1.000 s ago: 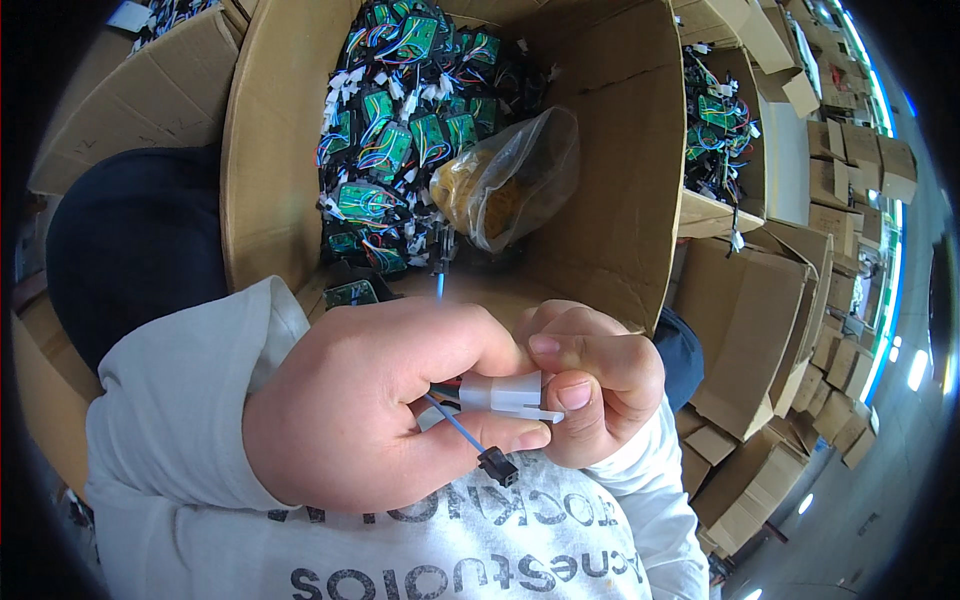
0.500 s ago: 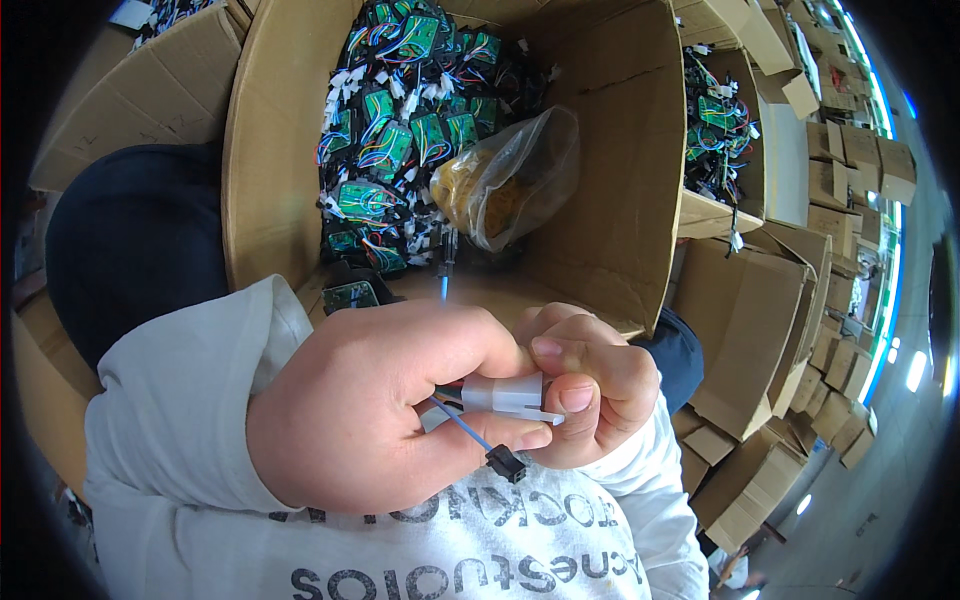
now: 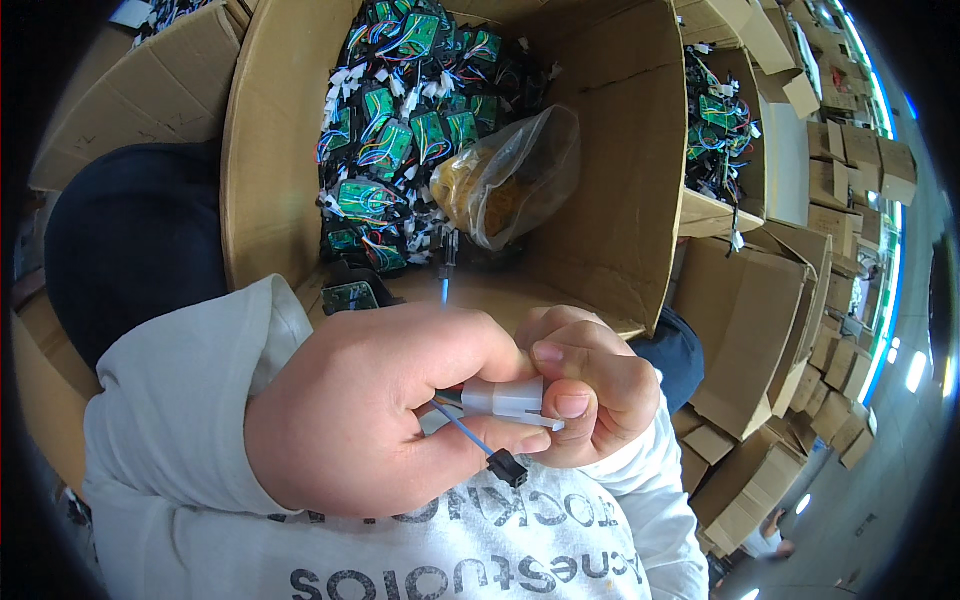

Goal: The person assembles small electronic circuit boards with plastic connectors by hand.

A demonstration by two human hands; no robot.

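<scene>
My left hand (image 3: 370,420) and my right hand (image 3: 590,385) meet close under the camera, both closed around a small white plastic connector (image 3: 505,398). A thin blue wire (image 3: 462,428) runs out between my left fingers and ends in a small black plug (image 3: 507,468) hanging below the connector. Another blue wire with a dark tip (image 3: 446,262) sticks up behind my hands. My sleeves are light grey.
In front of me stands a large open cardboard box (image 3: 620,200) filled with green circuit boards with coloured wires (image 3: 400,130) and a clear bag of yellow parts (image 3: 510,185). A second box of boards (image 3: 722,120) sits to the right, with several stacked cartons (image 3: 780,330) beyond.
My hands stay together on the connector. My fingers shifted slightly and the black plug hangs a little lower right.
</scene>
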